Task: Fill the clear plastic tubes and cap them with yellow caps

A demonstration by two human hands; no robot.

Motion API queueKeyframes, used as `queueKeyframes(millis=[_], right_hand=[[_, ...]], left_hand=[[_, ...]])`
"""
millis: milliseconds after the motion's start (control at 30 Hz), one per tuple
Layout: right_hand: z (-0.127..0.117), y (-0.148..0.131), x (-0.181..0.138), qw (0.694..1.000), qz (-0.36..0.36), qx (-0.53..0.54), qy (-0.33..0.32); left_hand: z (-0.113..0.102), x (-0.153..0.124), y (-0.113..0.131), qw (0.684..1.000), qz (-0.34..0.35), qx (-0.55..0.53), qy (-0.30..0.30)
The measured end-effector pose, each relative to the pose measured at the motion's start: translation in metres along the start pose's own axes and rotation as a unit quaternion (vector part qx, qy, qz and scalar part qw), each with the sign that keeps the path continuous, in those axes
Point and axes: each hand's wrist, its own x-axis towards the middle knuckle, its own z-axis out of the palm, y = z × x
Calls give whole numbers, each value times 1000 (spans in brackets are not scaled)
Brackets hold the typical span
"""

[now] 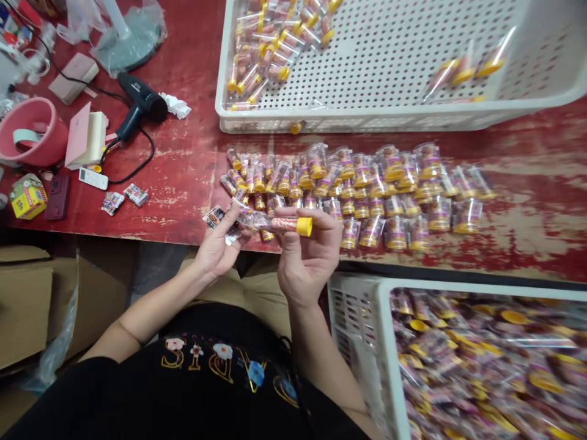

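Note:
A clear plastic tube [291,225] with a yellow cap and reddish contents lies sideways between my hands. My right hand [307,263] closes its thumb and fingers around the capped end. My left hand [217,244] pinches small printed clear plastic sleeves [215,217] by the tube's other end. Whether the tube's tip is inside a sleeve, I cannot tell. Just beyond my hands, many similar yellow-based tubes [362,174] in printed wrap stand or lean in rows on the red table [183,159].
A white perforated crate [367,116] at the back holds loose tubes. At lower right, another crate [385,342] is full of wrapped tubes. Leftward are a hair dryer [142,104] with its cord, a pink bucket [50,137], a phone [57,197] and two printed sleeve stacks [136,194].

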Motion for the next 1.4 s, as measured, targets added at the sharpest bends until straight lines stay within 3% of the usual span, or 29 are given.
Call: queueKeyframes(millis=[200,333,500,667,767,933,1100,1200,1400], right_hand=[[-10,8,-11,992,-92,-81,7],[-22,8,-19,983,-118,-129,-59],[-31,2,-15,976,-82,-155,-126],[-34,-3,-7,936,-133,-225,-237],[-34,-2,-10,931,-156,-253,-213],[-28,-1,-24,951,-144,-242,-127],[-22,-9,-27,972,-68,-214,-62],[-24,-15,-25,981,-38,-184,-49],[-30,-16,-22,983,-29,-167,-71]], left_hand=[[1,-1,5,998,-60,8,-30],[1,-3,4,998,-13,55,-27],[-5,-5,1,990,58,121,-36],[-8,-6,2,979,116,156,-62],[-7,-7,5,981,111,145,-59],[-2,-9,7,985,127,116,16],[4,-9,12,995,25,93,-4],[4,-8,14,996,3,87,-17],[5,-8,11,994,27,95,37]])
